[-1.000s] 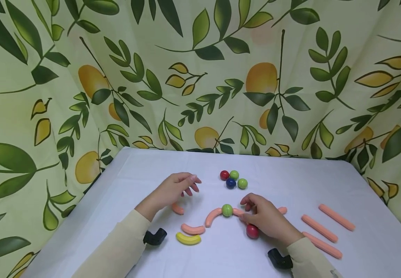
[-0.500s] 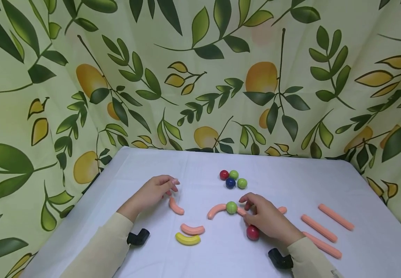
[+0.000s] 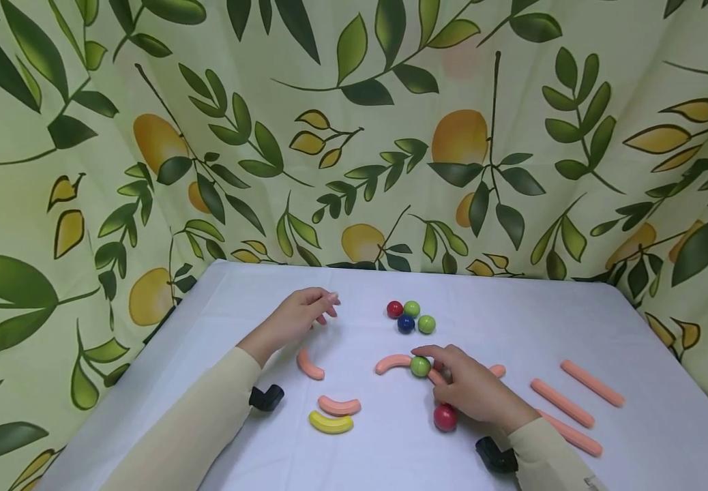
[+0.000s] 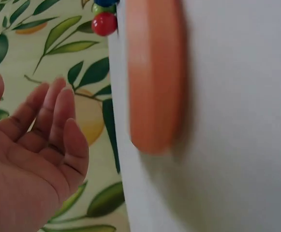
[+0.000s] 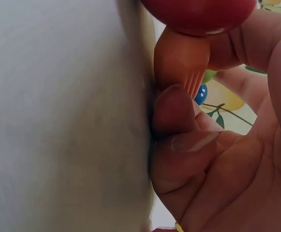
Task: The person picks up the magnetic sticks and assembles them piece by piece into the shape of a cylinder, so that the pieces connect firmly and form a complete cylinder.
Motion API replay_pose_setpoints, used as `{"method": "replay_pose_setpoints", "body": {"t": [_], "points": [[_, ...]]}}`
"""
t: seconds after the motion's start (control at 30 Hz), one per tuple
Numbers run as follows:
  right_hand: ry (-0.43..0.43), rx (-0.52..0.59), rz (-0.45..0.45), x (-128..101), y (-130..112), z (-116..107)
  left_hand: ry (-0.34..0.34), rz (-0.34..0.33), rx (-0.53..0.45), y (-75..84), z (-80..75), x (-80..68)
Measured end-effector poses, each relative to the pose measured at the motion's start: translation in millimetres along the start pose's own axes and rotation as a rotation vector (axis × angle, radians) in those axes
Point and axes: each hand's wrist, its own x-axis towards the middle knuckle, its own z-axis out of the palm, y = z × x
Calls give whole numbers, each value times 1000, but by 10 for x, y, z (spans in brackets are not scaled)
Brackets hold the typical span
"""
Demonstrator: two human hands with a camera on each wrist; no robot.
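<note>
Just right of centre in the head view, the right hand (image 3: 473, 390) pinches a curved salmon-pink plastic piece (image 3: 432, 374) flat on the white desk (image 3: 636, 436). That piece meets a glossy green ball (image 3: 420, 366), from which a second salmon-pink arc (image 3: 393, 363) runs left across the frame. The left hand (image 3: 297, 318), grip loosely open and empty, hovers in the centre-left, nearer a loose short pink arc (image 3: 310, 365) below it than the chain.

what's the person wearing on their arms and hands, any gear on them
Both arms wear long pale cream sleeves down to the wrists. The left hand and right hand are bare, no gloves or rings visible. A small black device sits under each wrist.
</note>
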Motion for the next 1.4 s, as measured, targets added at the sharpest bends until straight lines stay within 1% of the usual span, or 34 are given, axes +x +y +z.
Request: {"method": "replay_pose_setpoints", "body": {"t": [0.13,0.27,0.33,0.43,0.53,0.6,0.7,0.77,0.83,0.93,1.07,1.13,1.27,1.33,1.4], "points": [[-4,-15,17,1,-13,-3,-28,22,22,183,115,221],[-1,-30,36,8,-27,0,-54,55,65,299,250,422],[2,-30,40,13,-30,2,-57,76,113,325,326,510],[3,-24,20,21,-32,1,-75,117,214,350,437,595],[2,-20,-8,31,-27,0,-121,166,294,346,527,644],[1,-21,-24,34,-27,-4,-165,200,319,344,566,652],[0,-15,-33,37,-26,-8,-212,255,361,327,604,666],[-2,-8,-32,34,-29,-11,-222,286,411,317,622,670],[-3,-2,-31,32,-29,-12,-211,305,468,312,637,674],[0,-4,-28,29,-28,-17,-192,287,547,321,648,667],[9,-28,-25,27,-23,-23,-184,248,593,333,641,636],[10,-36,-20,29,-18,-24,-175,245,589,338,626,606],[14,-46,5,39,3,-24,-139,252,544,364,584,530],[21,-54,15,40,17,-26,-134,246,498,382,566,490],[31,-57,17,41,30,-31,-137,224,439,412,549,432]]}}
